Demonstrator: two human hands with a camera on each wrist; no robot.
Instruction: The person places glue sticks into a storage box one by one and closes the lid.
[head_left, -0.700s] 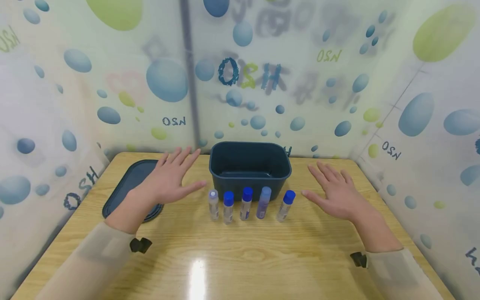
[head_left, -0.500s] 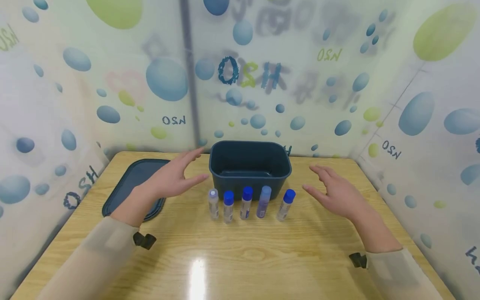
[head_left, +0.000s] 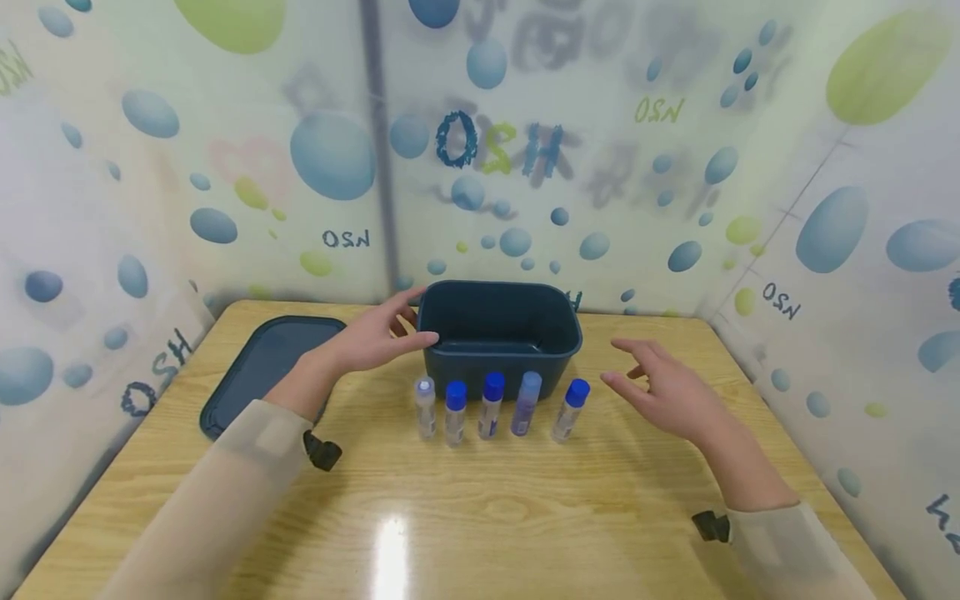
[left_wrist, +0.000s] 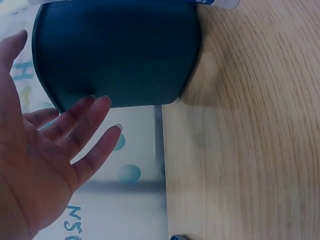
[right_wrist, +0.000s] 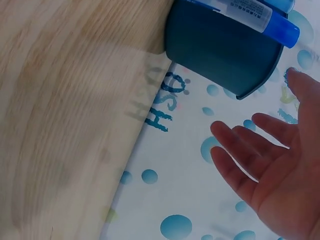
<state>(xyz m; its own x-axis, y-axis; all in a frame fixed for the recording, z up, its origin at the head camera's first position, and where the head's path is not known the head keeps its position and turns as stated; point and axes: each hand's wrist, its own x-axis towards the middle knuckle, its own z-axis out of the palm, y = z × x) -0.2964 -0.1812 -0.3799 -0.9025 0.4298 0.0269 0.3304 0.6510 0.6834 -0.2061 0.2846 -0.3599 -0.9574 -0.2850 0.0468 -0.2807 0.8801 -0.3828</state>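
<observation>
A dark blue plastic bin (head_left: 472, 367) stands upright at the back middle of the table, its inside bare. My left hand (head_left: 363, 340) is at its left end, thumb over the near rim corner and fingers along the outer side. In the left wrist view the spread, slightly bent fingers lie right by the bin's end wall (left_wrist: 120, 55). My right hand (head_left: 675, 392) hovers to the right, apart from the bin, thumb and fingers loosely parted, holding nothing. Several slim clear tubes with blue caps, such as this one (head_left: 571, 411), stand in a row before the bin; one is purplish (head_left: 526, 406).
A dark blue flat lid (head_left: 273, 358) lies on the table at the left, partly behind my left forearm. The wood-grain table (head_left: 495, 508) meets a patterned wall (head_left: 637, 183) at the back, with more such walls on both sides.
My left hand has moved right and forward, from over the lid to the bin's left rim. My right hand's fingers have bent slightly; it stays right of the bin. Bin and tubes stay put.
</observation>
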